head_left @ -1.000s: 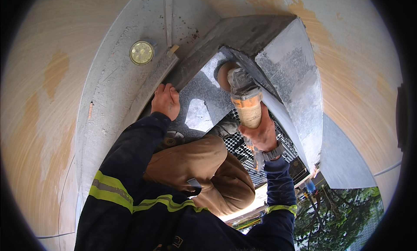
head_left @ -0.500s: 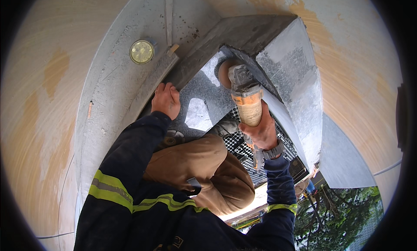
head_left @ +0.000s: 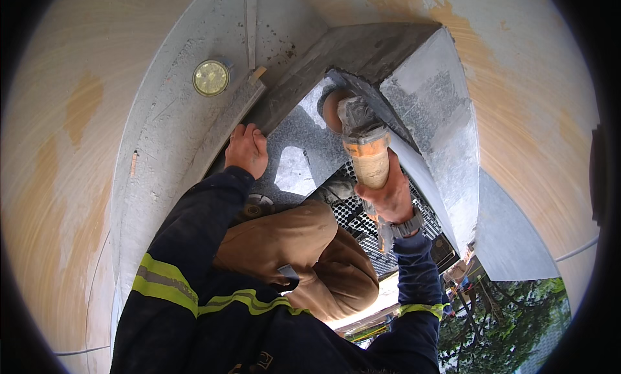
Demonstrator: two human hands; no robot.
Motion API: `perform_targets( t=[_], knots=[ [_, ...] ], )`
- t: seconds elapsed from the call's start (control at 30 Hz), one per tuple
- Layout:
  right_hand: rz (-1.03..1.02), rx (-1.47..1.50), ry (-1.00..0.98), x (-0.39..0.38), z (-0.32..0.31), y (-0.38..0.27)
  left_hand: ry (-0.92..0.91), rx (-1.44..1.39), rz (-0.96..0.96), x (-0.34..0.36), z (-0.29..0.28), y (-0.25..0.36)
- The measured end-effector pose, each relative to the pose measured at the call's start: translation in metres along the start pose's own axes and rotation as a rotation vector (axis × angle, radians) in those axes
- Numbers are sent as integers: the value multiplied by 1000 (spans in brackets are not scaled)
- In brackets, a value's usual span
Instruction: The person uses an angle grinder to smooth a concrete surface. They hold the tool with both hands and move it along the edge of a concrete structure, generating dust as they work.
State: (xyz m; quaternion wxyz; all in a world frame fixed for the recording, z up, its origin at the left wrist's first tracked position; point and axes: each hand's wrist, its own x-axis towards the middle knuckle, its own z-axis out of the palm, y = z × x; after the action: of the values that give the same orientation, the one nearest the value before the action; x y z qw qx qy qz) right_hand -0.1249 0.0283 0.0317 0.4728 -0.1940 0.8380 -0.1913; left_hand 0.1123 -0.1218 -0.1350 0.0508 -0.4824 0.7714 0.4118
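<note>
The right hand [head_left: 390,196] is gripping the orange body of an angle grinder [head_left: 363,144], fingers wrapped fully around it; the tool's head is pressing against the grey steel plate [head_left: 432,109] just above that hand. The left hand [head_left: 246,149] is resting open, fingers spread, holding nothing, against the steel beam [head_left: 194,141], below a round lamp [head_left: 211,77].

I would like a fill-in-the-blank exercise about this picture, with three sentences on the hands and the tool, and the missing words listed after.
1. The right hand holds an orange-bodied angle ____ against the grey metal plate.
2. The left hand rests bare on the edge of the grey ____ beam.
3. A small round ____ lamp sits on the grey surface above the left hand.

Missing words: grinder; metal; yellow
</note>
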Motion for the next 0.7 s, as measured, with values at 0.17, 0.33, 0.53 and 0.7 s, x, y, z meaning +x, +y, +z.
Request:
perform_targets(
  t=[0.17,0.33,0.53,0.7],
  knots=[
    [-2,60,-13,0,5,3,3,1,-2,-1,-1,3],
    [41,-3,-10,3,5,-10,-30,10,-23,0,-3,3],
    [6,0,-21,2,3,-9,-21,10,-16,0,-1,2],
    [19,37,-8,4,5,-5,-32,12,-14,0,-2,2]
  ],
)
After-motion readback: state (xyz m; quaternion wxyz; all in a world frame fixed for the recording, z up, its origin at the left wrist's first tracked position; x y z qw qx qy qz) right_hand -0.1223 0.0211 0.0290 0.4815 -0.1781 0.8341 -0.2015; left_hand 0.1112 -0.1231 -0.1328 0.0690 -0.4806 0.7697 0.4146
